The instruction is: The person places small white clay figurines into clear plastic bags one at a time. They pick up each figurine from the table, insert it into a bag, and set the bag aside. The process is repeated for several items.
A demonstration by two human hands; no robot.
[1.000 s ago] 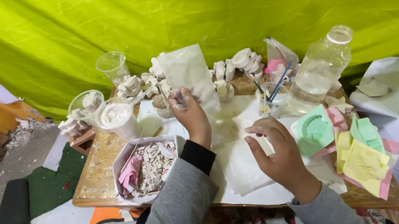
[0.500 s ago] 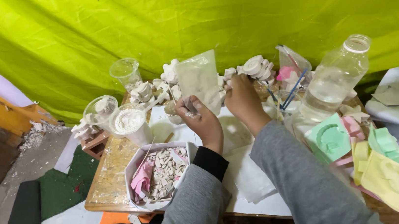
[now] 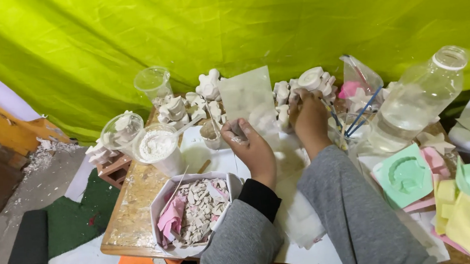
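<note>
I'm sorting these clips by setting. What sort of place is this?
Probably a makeshift plaster-casting craft table, under a green tarp. White cast figures stand in rows, soft coloured moulds lie at the right, and a cup of white powder stands near the left hand.

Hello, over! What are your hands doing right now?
Left hand pinching a small tool over the white sheet. Right hand reaching into the white plaster figures. Plastic bottle and blue sticks close beside it.

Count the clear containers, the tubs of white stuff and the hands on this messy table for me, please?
Clear plastic cups: 1
Clear plastic bottles: 1
Cups of white powder: 1
Boxes of white broken pieces: 1
Hands: 2, left hand and right hand
Total: 6
</note>
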